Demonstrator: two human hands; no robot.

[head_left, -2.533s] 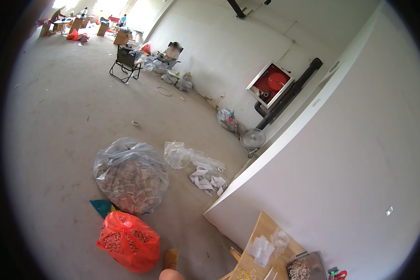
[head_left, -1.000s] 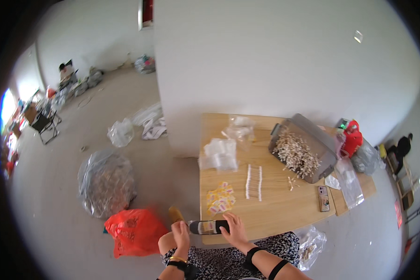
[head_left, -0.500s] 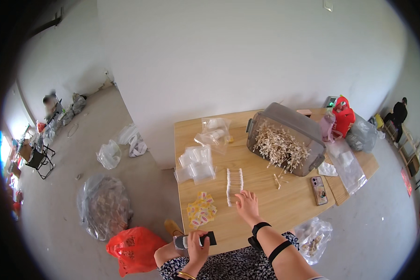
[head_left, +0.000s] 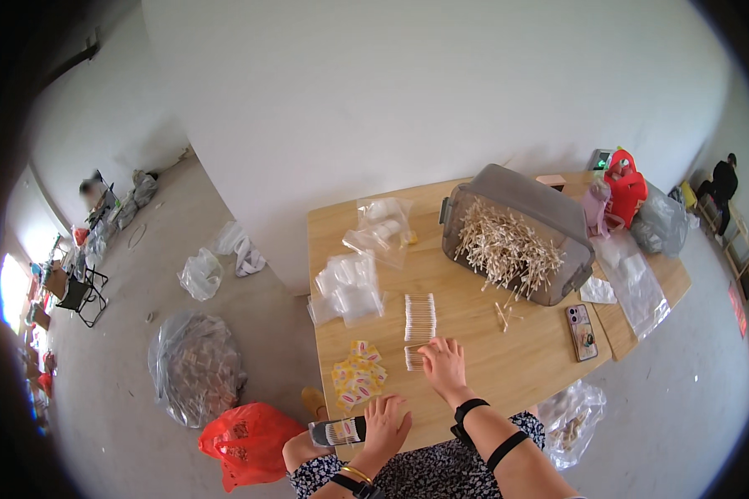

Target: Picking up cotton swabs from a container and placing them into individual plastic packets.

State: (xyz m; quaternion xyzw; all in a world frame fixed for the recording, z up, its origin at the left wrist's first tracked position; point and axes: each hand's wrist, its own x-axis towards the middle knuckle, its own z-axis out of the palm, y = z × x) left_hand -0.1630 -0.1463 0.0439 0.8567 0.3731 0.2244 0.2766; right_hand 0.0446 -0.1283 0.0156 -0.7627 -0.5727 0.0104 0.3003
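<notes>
A row of cotton swabs (head_left: 419, 316) lies side by side on the wooden table (head_left: 491, 366). A smaller group of swabs (head_left: 413, 358) sits just nearer, split off by a narrow gap. My right hand (head_left: 446, 367) rests at the right end of this group, thumb and fingers apart and touching it. At the front edge my left hand (head_left: 384, 427) lies with fingers stretched, beside a small black-backed clear pack of swabs (head_left: 339, 432), partly over its right end. Left of the row is a pile of yellow-and-white paper cards (head_left: 359, 376).
A tipped grey plastic bin (head_left: 516, 187) spills loose swabs (head_left: 508, 249). Clear bags (head_left: 345, 287) lie left, a phone (head_left: 582, 333) right. A red bag (head_left: 250, 445) and a big clear sack (head_left: 195, 370) stand on the floor. Another person (head_left: 721, 187) sits far right.
The near part of the swab row has come apart from the rest, leaving a gap. My left hand has loosened from the black-backed pack, moved right and spread its fingers.
</notes>
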